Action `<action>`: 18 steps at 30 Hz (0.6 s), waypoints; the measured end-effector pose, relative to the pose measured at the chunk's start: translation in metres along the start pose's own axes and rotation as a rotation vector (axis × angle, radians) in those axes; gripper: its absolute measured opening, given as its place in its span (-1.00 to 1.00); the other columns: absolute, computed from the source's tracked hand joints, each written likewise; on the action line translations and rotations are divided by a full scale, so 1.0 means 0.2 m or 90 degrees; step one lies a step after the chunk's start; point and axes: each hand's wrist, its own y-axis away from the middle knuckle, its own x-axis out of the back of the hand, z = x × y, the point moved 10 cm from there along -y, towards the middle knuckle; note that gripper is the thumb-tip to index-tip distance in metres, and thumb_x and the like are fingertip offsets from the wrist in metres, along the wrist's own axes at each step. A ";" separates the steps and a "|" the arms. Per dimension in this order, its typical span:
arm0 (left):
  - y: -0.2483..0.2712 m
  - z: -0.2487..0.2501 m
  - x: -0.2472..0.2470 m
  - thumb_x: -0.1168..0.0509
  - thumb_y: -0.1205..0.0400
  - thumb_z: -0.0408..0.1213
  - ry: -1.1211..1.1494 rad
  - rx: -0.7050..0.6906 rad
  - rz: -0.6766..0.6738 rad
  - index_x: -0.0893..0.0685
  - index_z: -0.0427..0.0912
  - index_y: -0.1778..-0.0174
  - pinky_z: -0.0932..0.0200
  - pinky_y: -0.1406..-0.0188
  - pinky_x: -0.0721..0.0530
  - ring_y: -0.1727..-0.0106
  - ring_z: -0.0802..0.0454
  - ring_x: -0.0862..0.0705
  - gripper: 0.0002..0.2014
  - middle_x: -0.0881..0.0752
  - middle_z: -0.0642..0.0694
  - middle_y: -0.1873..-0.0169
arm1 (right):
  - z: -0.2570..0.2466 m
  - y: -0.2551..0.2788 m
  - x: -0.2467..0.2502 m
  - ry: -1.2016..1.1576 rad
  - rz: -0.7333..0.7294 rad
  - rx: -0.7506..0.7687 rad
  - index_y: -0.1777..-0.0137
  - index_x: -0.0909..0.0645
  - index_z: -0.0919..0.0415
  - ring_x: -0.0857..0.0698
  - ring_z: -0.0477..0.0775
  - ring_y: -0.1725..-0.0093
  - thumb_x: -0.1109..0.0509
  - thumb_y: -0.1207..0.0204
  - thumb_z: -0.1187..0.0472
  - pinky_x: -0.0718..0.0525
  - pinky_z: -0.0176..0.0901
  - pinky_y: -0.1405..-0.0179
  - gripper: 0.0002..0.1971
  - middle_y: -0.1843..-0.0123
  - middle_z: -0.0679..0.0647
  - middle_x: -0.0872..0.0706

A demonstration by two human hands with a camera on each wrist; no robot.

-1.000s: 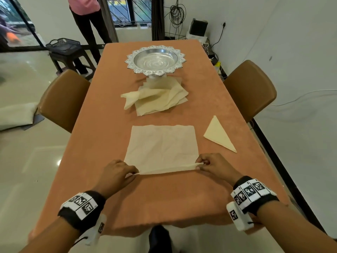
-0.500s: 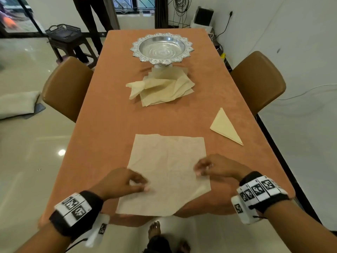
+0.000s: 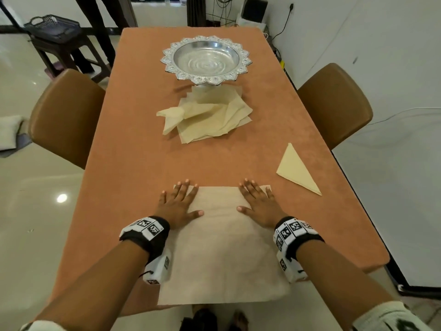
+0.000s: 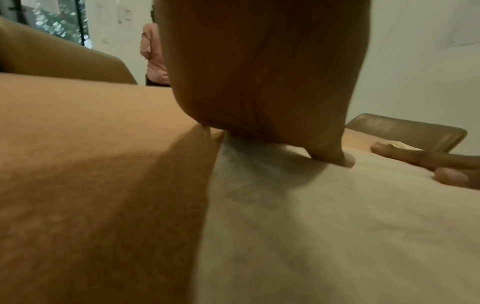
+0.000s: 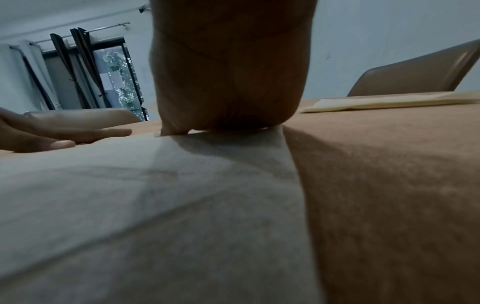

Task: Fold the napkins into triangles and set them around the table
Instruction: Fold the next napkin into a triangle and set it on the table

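A cream napkin (image 3: 224,254) lies spread flat at the near end of the orange table (image 3: 133,163), its near edge hanging over the table's rim. My left hand (image 3: 177,203) presses flat on the napkin's far left corner, fingers straight and spread. My right hand (image 3: 259,201) lies flat on the far right corner the same way. In the wrist views each palm rests on the napkin (image 4: 324,226) (image 5: 155,216). A folded triangle napkin (image 3: 297,169) sits to the right. A loose pile of napkins (image 3: 210,115) lies mid-table.
A silver footed bowl (image 3: 206,59) stands behind the pile. Brown chairs flank the table, left (image 3: 64,113) and right (image 3: 336,103). A person's legs (image 3: 95,32) and a stool with a black basket (image 3: 53,32) stand beyond the far left corner.
The hands let go of the napkin's near edge after pulling it toward me, moved forward to its far corners and now press flat there. The napkin slid nearer, overhanging the table edge.
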 end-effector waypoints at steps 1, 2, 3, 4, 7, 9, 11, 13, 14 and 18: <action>0.01 -0.04 0.00 0.08 -0.58 0.41 0.003 0.013 -0.004 0.35 0.19 -0.63 -0.34 -0.56 0.18 -0.67 -0.04 0.31 -0.17 0.38 0.01 -0.64 | 0.01 -0.01 0.00 -0.005 0.000 0.000 -0.66 0.32 -0.02 0.30 -0.05 -0.65 0.25 -0.45 -0.48 0.25 0.18 -0.58 -0.13 -0.68 -0.03 0.35; 0.02 -0.08 0.01 0.06 -0.58 0.40 0.000 0.025 -0.010 0.34 0.18 -0.63 -0.36 -0.55 0.17 -0.67 -0.05 0.30 -0.16 0.37 0.01 -0.65 | 0.01 -0.01 0.01 -0.014 0.003 -0.002 -0.67 0.29 0.00 0.28 -0.03 -0.66 0.15 -0.55 -0.40 0.24 0.17 -0.58 -0.18 -0.69 -0.02 0.33; 0.02 -0.11 0.04 0.02 -0.59 0.39 -0.007 0.035 -0.010 0.32 0.15 -0.65 -0.37 -0.55 0.14 -0.67 -0.05 0.28 -0.15 0.35 0.00 -0.65 | 0.02 -0.02 0.03 -0.024 0.013 -0.007 -0.68 0.24 0.01 0.23 -0.02 -0.67 0.03 -0.61 -0.32 0.19 0.17 -0.59 -0.22 -0.70 -0.02 0.28; 0.02 -0.13 0.08 -0.04 -0.60 0.36 -0.012 0.043 0.002 0.27 0.12 -0.66 -0.37 -0.55 0.07 -0.68 -0.05 0.21 -0.14 0.29 -0.01 -0.67 | 0.03 -0.03 0.06 -0.033 0.031 -0.015 -0.69 0.16 0.03 0.14 0.00 -0.68 -0.07 -0.63 -0.24 0.09 0.17 -0.59 -0.25 -0.71 -0.01 0.19; 0.02 -0.14 0.25 -0.29 -0.56 0.22 0.003 0.055 0.087 -0.11 0.02 -0.66 -0.21 -0.46 -0.30 -0.62 -0.11 -0.17 -0.19 -0.12 -0.07 -0.65 | 0.06 -0.04 0.19 -0.069 0.101 -0.035 -0.62 -0.21 0.05 -0.27 0.13 -0.56 -0.35 -0.56 -0.05 -0.35 0.08 -0.45 -0.33 -0.61 0.06 -0.28; -0.01 -0.12 0.32 -0.40 -0.51 0.12 0.023 0.044 0.121 -0.36 0.04 -0.53 -0.09 -0.29 -0.48 -0.45 -0.10 -0.38 -0.32 -0.40 -0.07 -0.46 | 0.08 -0.04 0.24 -0.074 0.105 -0.046 -0.51 -0.36 0.06 -0.48 0.17 -0.36 -0.45 -0.49 0.01 -0.50 0.01 -0.24 -0.39 -0.40 0.08 -0.48; -0.05 -0.13 0.34 -0.47 -0.49 0.00 0.089 0.046 0.115 -0.50 0.01 -0.37 -0.01 -0.15 -0.54 -0.27 -0.07 -0.50 -0.46 -0.55 -0.06 -0.22 | 0.10 -0.06 0.24 -0.099 0.058 -0.073 -0.40 -0.43 0.10 -0.60 0.18 -0.20 -0.50 -0.44 0.04 -0.54 -0.04 -0.11 -0.45 -0.27 0.10 -0.58; -0.09 -0.15 0.34 -0.51 -0.46 -0.15 0.201 0.058 0.087 -0.56 -0.03 -0.21 0.08 -0.04 -0.54 -0.12 -0.04 -0.57 -0.57 -0.60 0.00 -0.02 | 0.10 -0.09 0.23 -0.137 -0.005 -0.084 -0.30 -0.48 0.14 -0.64 0.19 -0.14 -0.52 -0.43 0.08 -0.56 -0.07 -0.03 -0.52 -0.21 0.14 -0.67; -0.10 -0.16 0.33 -0.51 -0.46 -0.19 0.238 0.059 0.077 -0.59 -0.04 -0.14 0.12 0.02 -0.52 -0.08 -0.03 -0.59 -0.63 -0.61 0.02 0.03 | 0.09 -0.10 0.24 -0.138 -0.026 -0.077 -0.27 -0.52 0.17 -0.63 0.19 -0.14 -0.51 -0.44 0.10 -0.53 -0.11 0.01 -0.56 -0.20 0.16 -0.69; -0.13 -0.17 0.36 -0.45 -0.51 -0.20 0.261 0.040 0.062 -0.68 -0.04 0.09 0.15 0.09 -0.49 0.00 -0.05 -0.63 -0.89 -0.72 -0.05 0.05 | 0.05 -0.12 0.31 -0.142 -0.046 -0.038 -0.17 -0.65 0.28 -0.60 0.14 -0.03 -0.49 -0.48 0.13 -0.31 -0.22 0.22 -0.68 -0.05 0.13 -0.69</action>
